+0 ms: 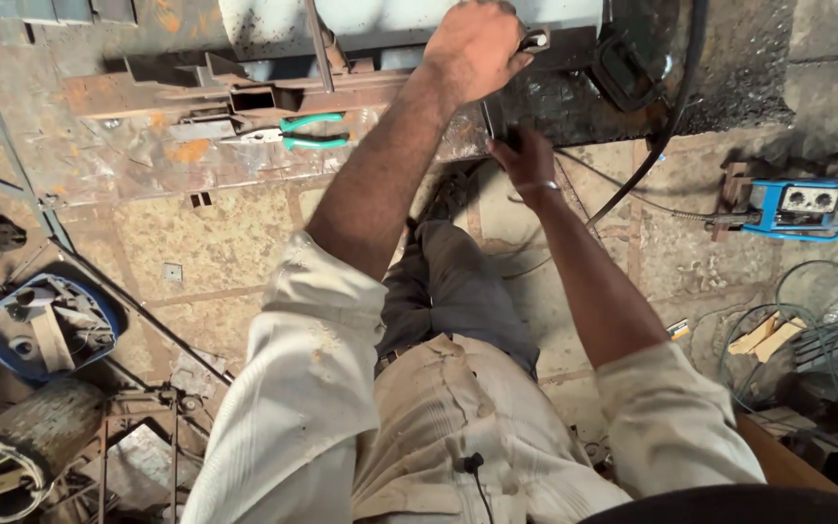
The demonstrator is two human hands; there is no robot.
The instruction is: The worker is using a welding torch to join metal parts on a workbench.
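I look down on a rusty steel workbench (147, 155) at the top of the head view. My left hand (475, 47) is closed over a small metal part (535, 40) at the bench's far side, next to a pale metal body (409, 19). My right hand (528, 157) is lower, at the bench's front edge, its fingers wrapped around a dark narrow metal piece (493, 121) that hangs down from the bench. A thin bangle sits on my right wrist. What the dark piece is, I cannot tell.
Green-handled pliers (314, 132) lie on the bench left of my arm. A black cable (671, 107) curves down at the right. A blue machine (805, 206) stands on the tiled floor (225, 243). A blue bucket of scrap (46, 325) and coiled wires (807, 340) flank me.
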